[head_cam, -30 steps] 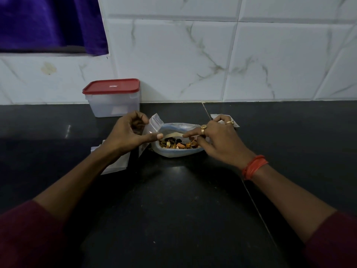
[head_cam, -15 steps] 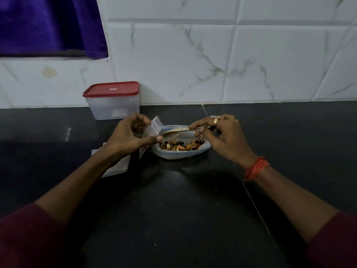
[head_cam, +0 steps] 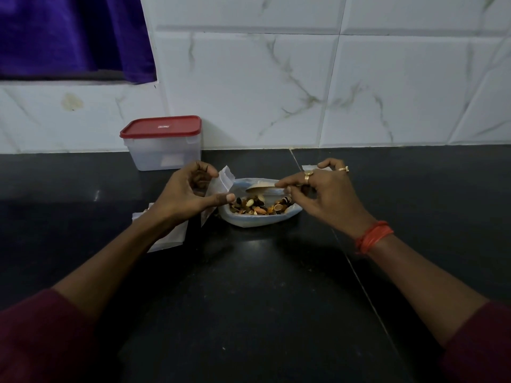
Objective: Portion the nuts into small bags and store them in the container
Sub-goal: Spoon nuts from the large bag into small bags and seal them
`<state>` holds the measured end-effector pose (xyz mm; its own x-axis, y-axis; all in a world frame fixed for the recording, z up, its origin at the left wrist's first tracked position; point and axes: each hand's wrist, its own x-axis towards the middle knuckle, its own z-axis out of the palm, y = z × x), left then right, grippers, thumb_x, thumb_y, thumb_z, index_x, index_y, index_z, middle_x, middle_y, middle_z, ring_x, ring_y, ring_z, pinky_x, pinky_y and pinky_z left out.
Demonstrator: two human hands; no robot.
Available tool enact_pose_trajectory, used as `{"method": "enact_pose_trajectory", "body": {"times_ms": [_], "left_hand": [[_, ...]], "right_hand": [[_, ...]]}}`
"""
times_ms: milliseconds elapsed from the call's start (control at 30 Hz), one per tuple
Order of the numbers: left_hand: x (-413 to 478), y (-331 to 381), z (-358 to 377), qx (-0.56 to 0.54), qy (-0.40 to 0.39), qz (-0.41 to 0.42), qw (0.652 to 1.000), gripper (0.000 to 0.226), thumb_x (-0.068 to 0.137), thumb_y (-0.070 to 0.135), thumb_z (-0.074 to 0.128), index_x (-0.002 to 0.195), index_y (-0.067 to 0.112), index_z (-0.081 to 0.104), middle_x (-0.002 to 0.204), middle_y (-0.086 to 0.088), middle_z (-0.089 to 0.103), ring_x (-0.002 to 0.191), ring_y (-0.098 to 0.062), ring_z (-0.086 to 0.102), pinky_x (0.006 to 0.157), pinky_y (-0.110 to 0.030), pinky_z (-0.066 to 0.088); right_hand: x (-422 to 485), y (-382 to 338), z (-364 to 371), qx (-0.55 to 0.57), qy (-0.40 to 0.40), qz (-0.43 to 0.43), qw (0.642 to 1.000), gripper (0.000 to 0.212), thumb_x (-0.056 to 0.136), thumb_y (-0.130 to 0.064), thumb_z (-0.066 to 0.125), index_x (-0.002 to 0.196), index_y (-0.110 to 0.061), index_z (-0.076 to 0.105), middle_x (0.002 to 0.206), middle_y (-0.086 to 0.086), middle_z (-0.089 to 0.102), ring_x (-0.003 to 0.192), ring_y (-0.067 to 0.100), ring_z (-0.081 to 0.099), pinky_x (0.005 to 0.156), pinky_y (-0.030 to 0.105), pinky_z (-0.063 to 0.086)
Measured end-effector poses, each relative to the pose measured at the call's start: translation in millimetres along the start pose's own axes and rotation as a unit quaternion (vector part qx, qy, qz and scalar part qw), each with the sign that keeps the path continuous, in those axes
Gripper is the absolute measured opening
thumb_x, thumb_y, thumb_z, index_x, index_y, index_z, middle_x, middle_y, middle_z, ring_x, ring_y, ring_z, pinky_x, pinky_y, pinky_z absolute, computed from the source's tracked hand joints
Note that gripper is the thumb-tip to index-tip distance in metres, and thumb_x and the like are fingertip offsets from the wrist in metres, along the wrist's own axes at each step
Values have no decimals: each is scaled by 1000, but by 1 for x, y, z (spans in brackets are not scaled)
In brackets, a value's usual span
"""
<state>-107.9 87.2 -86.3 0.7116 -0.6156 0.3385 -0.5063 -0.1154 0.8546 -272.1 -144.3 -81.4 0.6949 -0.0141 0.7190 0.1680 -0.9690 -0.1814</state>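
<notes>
A pale bowl of mixed nuts sits in the middle of the black counter. My left hand holds a small clear bag upright at the bowl's left rim, pinched between thumb and fingers. My right hand grips a spoon by its handle, the spoon's bowl hovering over the nuts. A clear container with a red lid stands shut against the wall, behind my left hand.
Several more small bags lie flat on the counter under my left forearm. Another small bag lies behind my right hand. A white tiled wall closes the back, with a purple cloth at upper left.
My right hand has lifted the spoon out of the nuts and drawn slightly right. The left hand keeps the small bag in place by the bowl.
</notes>
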Motion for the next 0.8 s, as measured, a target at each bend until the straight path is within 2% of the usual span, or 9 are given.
{"method": "enact_pose_trajectory", "body": {"times_ms": [67, 133, 267, 467, 533, 633, 733, 800], "left_hand": [[0, 0, 1, 1, -3, -1, 1000, 59, 59, 36, 85, 108, 17, 59, 112, 1, 66, 106, -15, 63, 83, -26, 57], [0, 0, 1, 1, -4, 0, 1000, 59, 59, 36, 84, 108, 17, 59, 112, 1, 65, 106, -15, 63, 81, -25, 57], [0, 0, 1, -1, -7, 1, 1000, 58, 59, 35, 84, 108, 18, 59, 112, 3, 65, 107, -12, 63, 79, -23, 57], [0, 1, 0, -4, -15, 2, 1000, 57, 58, 36, 83, 108, 21, 59, 114, 3, 64, 106, -12, 63, 74, -14, 56], [0, 1, 1, -2, -14, 2, 1000, 58, 58, 38, 83, 108, 21, 59, 113, 3, 64, 104, -11, 63, 73, -15, 56], [0, 1, 1, 4, -13, 0, 1000, 59, 58, 39, 83, 108, 21, 59, 114, 3, 64, 104, -12, 63, 73, -16, 56], [0, 1, 1, 5, -13, 4, 1000, 57, 59, 37, 83, 108, 21, 59, 113, 4, 64, 104, -12, 63, 73, -15, 56], [0, 1, 1, 4, -12, 3, 1000, 57, 59, 36, 83, 108, 20, 59, 113, 3, 64, 104, -12, 63, 73, -15, 56]], "right_hand": [[-2, 2, 2, -23, -37, -5, 999, 22, 90, -29, 64, 107, -39, 74, 73, -22, 68, 70, -13, 47, 96, 31, 26], [-2, 2, 2, -20, -47, 5, 999, 22, 89, -30, 62, 105, -41, 74, 69, -19, 68, 68, -11, 48, 96, 30, 25], [0, 2, -4, -11, -9, 43, 999, 17, 89, -31, 65, 100, -37, 76, 51, -24, 47, 58, -7, 49, 91, 32, 32], [0, 3, -13, -59, -52, 44, 996, 23, 88, -40, 58, 104, -38, 75, 46, -22, 38, 56, -13, 40, 91, 37, 33], [0, 2, -16, -71, -61, 34, 995, 21, 89, -40, 60, 104, -39, 75, 47, -25, 33, 58, -16, 35, 90, 38, 33], [0, 4, -20, -76, -72, 34, 994, 15, 93, -34, 66, 104, -37, 75, 41, -22, 29, 53, -12, 35, 89, 37, 33], [0, 7, -18, -61, -62, 76, 993, 15, 91, -34, 62, 98, -38, 75, 45, -20, 47, 57, -6, 47, 91, 40, 39], [-1, 10, -18, -13, -61, 120, 991, 19, 88, -35, 59, 95, -37, 76, 61, -15, 66, 64, 1, 60, 87, 41, 47]]}}
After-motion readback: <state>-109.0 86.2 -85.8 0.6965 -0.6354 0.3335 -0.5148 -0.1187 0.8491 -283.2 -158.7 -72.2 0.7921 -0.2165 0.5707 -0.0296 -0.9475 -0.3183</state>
